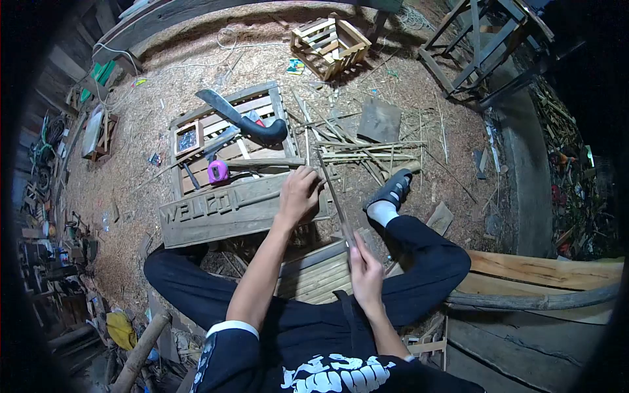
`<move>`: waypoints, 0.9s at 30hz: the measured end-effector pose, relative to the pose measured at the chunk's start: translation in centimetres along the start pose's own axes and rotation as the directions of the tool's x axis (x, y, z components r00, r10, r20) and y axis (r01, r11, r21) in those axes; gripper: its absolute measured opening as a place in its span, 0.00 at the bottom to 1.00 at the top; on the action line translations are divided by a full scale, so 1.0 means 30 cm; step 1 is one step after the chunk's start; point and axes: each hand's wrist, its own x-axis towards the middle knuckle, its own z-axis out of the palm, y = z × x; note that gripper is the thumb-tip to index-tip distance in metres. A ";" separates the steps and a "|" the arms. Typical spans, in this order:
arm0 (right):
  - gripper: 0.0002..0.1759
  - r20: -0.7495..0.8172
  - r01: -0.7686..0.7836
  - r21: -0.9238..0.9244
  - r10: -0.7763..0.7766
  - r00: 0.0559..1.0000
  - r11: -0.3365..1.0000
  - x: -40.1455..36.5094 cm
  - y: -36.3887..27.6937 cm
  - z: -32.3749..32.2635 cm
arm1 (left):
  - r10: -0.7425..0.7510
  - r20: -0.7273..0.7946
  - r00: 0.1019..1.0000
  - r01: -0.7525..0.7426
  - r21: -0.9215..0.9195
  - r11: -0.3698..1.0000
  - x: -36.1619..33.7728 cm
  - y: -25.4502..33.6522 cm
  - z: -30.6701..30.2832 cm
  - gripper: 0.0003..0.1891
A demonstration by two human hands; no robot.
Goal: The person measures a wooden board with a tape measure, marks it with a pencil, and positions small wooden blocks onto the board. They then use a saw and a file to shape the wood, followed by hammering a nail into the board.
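Observation:
My right hand [365, 268] is wrapped round the lower end of a long narrow blade [337, 200], which slants up and away past my left hand. My left hand [300, 193] is closed, fingers curled, over the right end of a wooden board [216, 226] with raised letters reading "WELCO". What those fingers hold is hidden. The board rests against a slatted wooden frame [275, 101]. On the frame lie a big knife with a black handle [263, 131], a pink tape measure [218, 171], a hammer [213, 147] and a small box of dark bits [189, 137].
Thin wood strips [367, 154] and a flat dark square piece [380, 120] lie ahead of my sandalled foot [393, 190]. A slatted crate [331, 49] stands farther off, with a wooden stand [485, 49] at upper right. Shavings cover the floor; planks [537, 272] lie at right.

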 end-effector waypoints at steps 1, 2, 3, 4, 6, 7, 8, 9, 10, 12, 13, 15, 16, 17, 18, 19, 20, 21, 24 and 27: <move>0.26 -0.004 0.038 -0.017 -0.038 0.999 0.999 -0.018 0.009 -0.018 | 0.006 0.000 1.000 -0.006 0.012 1.000 0.007 -0.004 0.003 0.10; 0.26 0.008 0.030 -0.068 -0.030 1.000 0.997 -0.022 0.025 -0.027 | 0.006 0.021 1.000 -0.006 0.008 1.000 0.003 -0.008 0.005 0.11; 0.26 0.004 0.024 -0.070 -0.024 1.000 0.997 -0.007 0.026 -0.017 | 0.007 0.026 1.000 -0.007 0.003 1.000 -0.009 -0.006 0.013 0.11; 0.26 0.004 -0.007 -0.024 0.008 1.000 1.000 0.046 0.016 0.016 | 0.018 0.008 1.000 -0.018 -0.018 1.000 -0.007 -0.009 0.016 0.11; 0.25 0.007 -0.100 0.028 0.099 0.995 0.995 0.150 -0.052 0.076 | 0.005 0.028 1.000 -0.005 0.013 1.000 -0.003 -0.016 0.019 0.10; 0.25 0.008 -0.098 0.034 0.098 0.995 0.995 0.136 -0.051 0.073 | 0.007 0.030 1.000 -0.007 0.019 1.000 -0.005 -0.019 0.019 0.10; 0.25 -0.004 -0.065 -0.007 0.065 0.998 0.998 0.112 -0.044 0.057 | 0.006 0.019 1.000 -0.006 0.021 1.000 -0.002 -0.020 0.021 0.10; 0.25 -0.013 -0.032 -0.054 0.031 0.999 0.998 0.077 -0.032 0.035 | 0.001 0.007 1.000 -0.001 0.019 1.000 -0.005 -0.019 0.022 0.10; 0.25 -0.048 0.054 0.017 -0.053 0.997 0.998 0.031 -0.018 0.022 | -0.013 0.023 1.000 0.012 0.026 1.000 -0.004 -0.010 0.013 0.09; 0.25 -0.021 -0.018 0.002 0.018 1.000 1.000 0.053 -0.031 0.014 | -0.011 0.016 1.000 0.011 0.003 1.000 0.008 -0.001 0.011 0.09; 0.25 0.001 -0.099 -0.007 0.099 0.995 0.995 0.066 -0.050 0.028 | -0.010 0.021 1.000 0.010 -0.017 1.000 -0.001 -0.002 0.011 0.09; 0.25 -0.008 -0.040 0.052 0.040 0.999 0.998 0.118 -0.026 0.066 | 0.009 0.009 1.000 -0.009 0.011 1.000 -0.018 -0.002 0.020 0.09; 0.25 -0.013 -0.029 -0.019 0.029 0.999 0.999 0.119 -0.025 0.065 | 0.009 0.017 1.000 -0.009 0.013 1.000 -0.015 -0.006 0.016 0.09; 0.25 -0.009 -0.010 -0.096 0.009 1.000 0.995 0.134 -0.024 0.055 | 0.002 0.012 1.000 -0.002 0.016 1.000 -0.001 -0.012 0.013 0.10; 0.25 -0.023 0.059 -0.060 -0.060 0.998 0.996 0.079 0.024 0.028 | 0.027 -0.023 0.999 -0.027 0.007 1.000 -0.005 -0.016 0.019 0.10; 0.25 -0.020 0.064 -0.064 -0.065 0.998 0.996 0.073 0.007 0.018 | 0.025 -0.030 0.999 -0.025 0.007 1.000 0.001 -0.014 0.017 0.10; 0.25 -0.012 0.021 -0.088 -0.022 1.000 0.996 0.063 -0.014 0.009 | 0.026 -0.021 0.999 -0.025 0.004 1.000 0.006 -0.012 0.016 0.10; 0.25 -0.012 -0.032 -0.106 0.031 0.999 0.994 0.042 -0.023 0.012 | 0.030 0.000 1.000 -0.030 0.000 1.000 -0.002 -0.009 0.018 0.10; 0.25 -0.026 -0.050 0.023 0.050 0.998 0.999 0.123 -0.039 0.061 | -0.010 0.047 0.999 0.010 0.016 1.000 -0.025 -0.007 0.023 0.10; 0.26 0.026 0.048 -0.012 -0.047 0.999 0.999 0.070 -0.007 0.033 | -0.019 0.016 1.000 0.019 0.015 1.000 -0.010 -0.024 0.021 0.10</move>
